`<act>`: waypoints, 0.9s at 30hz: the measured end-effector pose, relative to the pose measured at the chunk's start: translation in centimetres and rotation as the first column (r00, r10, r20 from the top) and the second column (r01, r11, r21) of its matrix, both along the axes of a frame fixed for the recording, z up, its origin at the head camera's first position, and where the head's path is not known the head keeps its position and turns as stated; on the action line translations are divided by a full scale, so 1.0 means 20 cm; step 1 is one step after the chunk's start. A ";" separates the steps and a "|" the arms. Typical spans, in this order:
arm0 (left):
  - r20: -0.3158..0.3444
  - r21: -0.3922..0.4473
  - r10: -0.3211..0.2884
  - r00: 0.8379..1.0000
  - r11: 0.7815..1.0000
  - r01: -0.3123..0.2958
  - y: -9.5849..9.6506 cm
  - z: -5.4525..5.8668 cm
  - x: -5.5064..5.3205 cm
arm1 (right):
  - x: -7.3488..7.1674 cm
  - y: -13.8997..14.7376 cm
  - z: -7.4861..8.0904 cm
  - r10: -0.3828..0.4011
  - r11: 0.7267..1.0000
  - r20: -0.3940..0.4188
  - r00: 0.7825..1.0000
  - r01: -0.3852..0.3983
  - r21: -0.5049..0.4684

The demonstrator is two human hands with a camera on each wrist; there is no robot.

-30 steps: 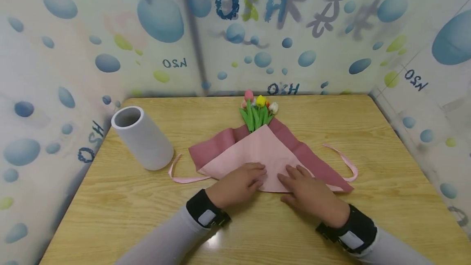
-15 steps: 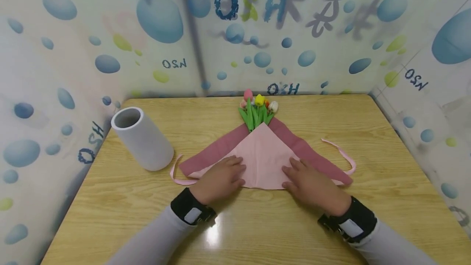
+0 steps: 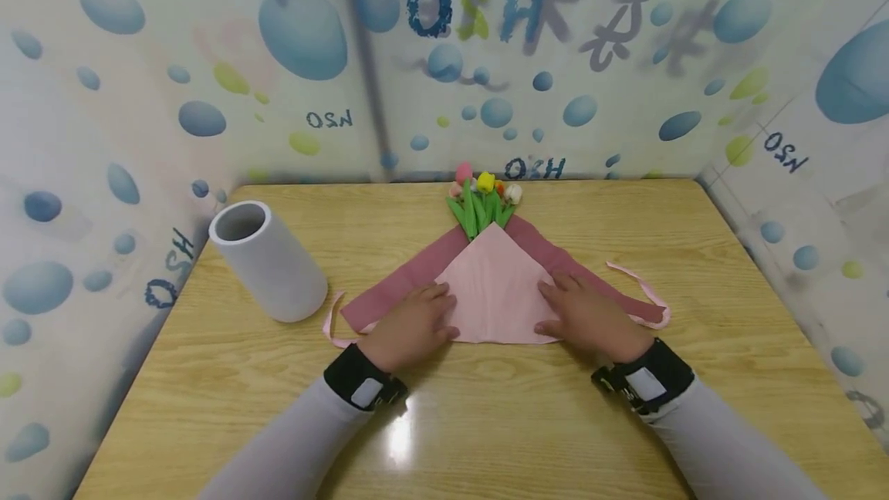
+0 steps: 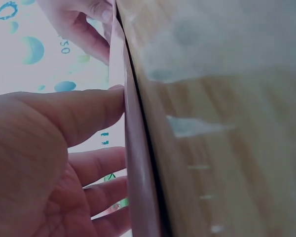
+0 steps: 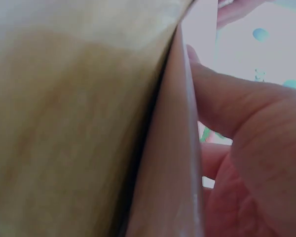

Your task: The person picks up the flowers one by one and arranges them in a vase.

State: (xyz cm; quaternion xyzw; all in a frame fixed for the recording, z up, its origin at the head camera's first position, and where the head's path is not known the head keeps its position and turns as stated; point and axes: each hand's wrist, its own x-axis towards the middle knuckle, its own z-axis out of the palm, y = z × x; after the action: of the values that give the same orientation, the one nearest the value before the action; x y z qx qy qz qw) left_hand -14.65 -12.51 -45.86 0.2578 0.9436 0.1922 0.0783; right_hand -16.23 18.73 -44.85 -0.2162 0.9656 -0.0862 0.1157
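Left grip: left hand not clenched, nothing grasped; fingers lie extended on the paper, thumb touching near the bottom edge.
Right grip: right hand likewise released, fingers and thumb resting on the opposite side.
Wrapping sheet: pale pink flap lies between and under both grips; dark pink part spreads beyond them, ahead and outward.
Tulips: bunch ahead of both grips, blooms poking out past the flap's tip.
Ribbon: one end just outside the left grip, other end outside the right; can't tell if they join underneath.
Vase: grey, left of and ahead of left grip, on the tabletop.
Handling: sheet probably light, bendy, easily creased; tulips likely light too. Best hold looks like the flap's side edges, stems through the paper.
Wrist views: both show thumb contact and a dark gap under the sheet's near edge, lost from the head; blooms barely visible there, plain in head view.
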 end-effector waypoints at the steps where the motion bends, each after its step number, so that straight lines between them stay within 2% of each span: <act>1: 0.008 0.007 0.009 1.000 1.000 -0.009 0.00 0.00 -0.01 | -0.02 0.00 0.00 -0.001 1.000 0.006 1.000 0.001 0.001; 8: 0.040 -0.018 0.047 0.998 0.999 -0.046 0.00 0.00 -0.06 | -0.11 0.00 -0.01 -0.009 1.000 0.007 1.000 0.009 0.001; 19: 0.093 -0.001 0.100 0.991 0.995 -0.100 -0.02 0.02 -0.07 | -0.12 0.01 0.01 -0.049 0.999 0.003 0.999 0.049 0.004; 23: 0.064 0.000 0.094 0.993 0.996 -0.094 -0.02 0.01 -0.07 | -0.14 0.03 0.02 -0.061 0.994 0.015 0.998 0.062 -0.089; 27: 0.042 0.028 0.090 0.995 0.995 -0.091 -0.03 -0.01 -0.08 | -0.17 0.05 0.05 -0.148 0.956 0.088 0.985 0.166 -0.242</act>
State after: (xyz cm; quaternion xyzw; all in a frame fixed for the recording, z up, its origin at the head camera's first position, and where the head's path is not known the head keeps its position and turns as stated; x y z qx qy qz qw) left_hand -16.23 -13.14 -46.01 0.2118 0.9496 0.2146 0.0850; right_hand -19.70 19.75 -43.82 -0.1485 0.9567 -0.2229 0.1139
